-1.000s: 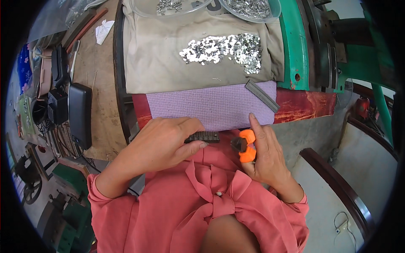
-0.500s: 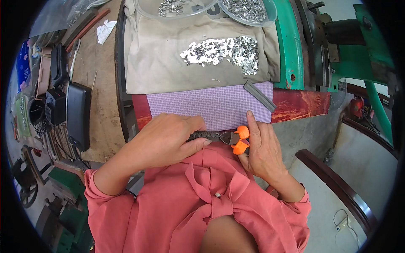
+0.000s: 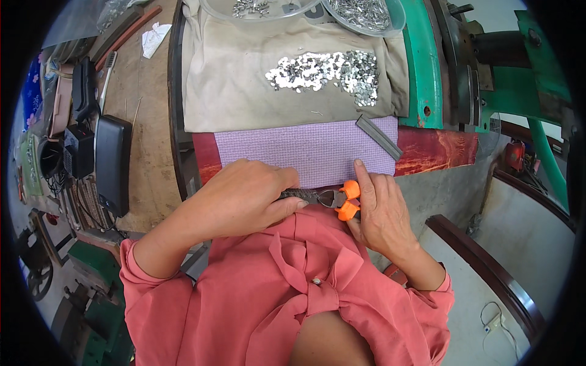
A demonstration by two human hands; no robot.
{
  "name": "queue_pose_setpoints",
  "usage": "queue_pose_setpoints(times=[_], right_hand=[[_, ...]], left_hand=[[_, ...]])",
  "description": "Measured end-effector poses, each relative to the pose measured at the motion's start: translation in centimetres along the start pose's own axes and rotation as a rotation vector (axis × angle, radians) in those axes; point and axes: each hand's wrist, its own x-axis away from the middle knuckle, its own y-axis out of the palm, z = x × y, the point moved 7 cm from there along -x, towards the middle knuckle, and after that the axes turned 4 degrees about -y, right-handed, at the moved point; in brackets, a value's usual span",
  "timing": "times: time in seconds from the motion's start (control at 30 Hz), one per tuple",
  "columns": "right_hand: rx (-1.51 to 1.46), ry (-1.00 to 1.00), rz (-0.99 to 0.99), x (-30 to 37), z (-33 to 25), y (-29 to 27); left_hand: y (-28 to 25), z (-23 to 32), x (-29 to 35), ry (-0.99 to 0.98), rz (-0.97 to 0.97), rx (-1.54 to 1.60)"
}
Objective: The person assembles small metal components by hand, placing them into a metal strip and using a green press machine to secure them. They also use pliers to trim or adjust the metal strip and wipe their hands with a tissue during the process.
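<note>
Between thumb and fingers, my left hand (image 3: 253, 194) grips a narrow dark strip (image 3: 307, 196) with a ridged surface. My right hand (image 3: 384, 210) is closed on the orange handles of a pair of pliers (image 3: 349, 211), its index finger stretched out along the far side. The pliers' metal jaws point left and meet the strip's right end; whether they bite on anything is too small to tell. Both hands are at the near edge of a purple checked cloth (image 3: 262, 149). On that cloth's right side lies a grey channel-shaped bar (image 3: 378, 137), slanted and touched by neither hand.
Small shiny metal pieces (image 3: 323, 72) are spread on a beige cloth (image 3: 232, 91). Clear plastic tubs (image 3: 400, 21) of metal parts stand behind them. A green machine (image 3: 424, 73) borders the right; a black case (image 3: 114, 165) and a toothbrush (image 3: 107, 79) lie left.
The whole view has shifted very slightly. Both hands, the strip and the pliers keep nearly the same places.
</note>
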Motion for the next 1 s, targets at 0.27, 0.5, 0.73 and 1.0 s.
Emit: queue_pose_setpoints(times=[0.27,0.5,0.73,1.0], right_hand=[[0.009,-0.043,0.018,-0.4,0.4,0.2],[0.025,-0.082,0.067,-0.6,0.9,0.4],[-0.048,-0.094,0.038,-0.5,0.9,0.5],[-0.013,-0.034,0.082,-1.4,1.6,-0.8]], left_hand=[[-0.1,-0.3,-0.1,-0.008,-0.041,-0.051],[-0.5,-0.2,-0.2,-0.004,-0.047,-0.07],[-0.8,0.1,0.0,0.058,-0.004,-0.066],[-1.2,-0.2,0.0,0.013,0.118,-0.087]])
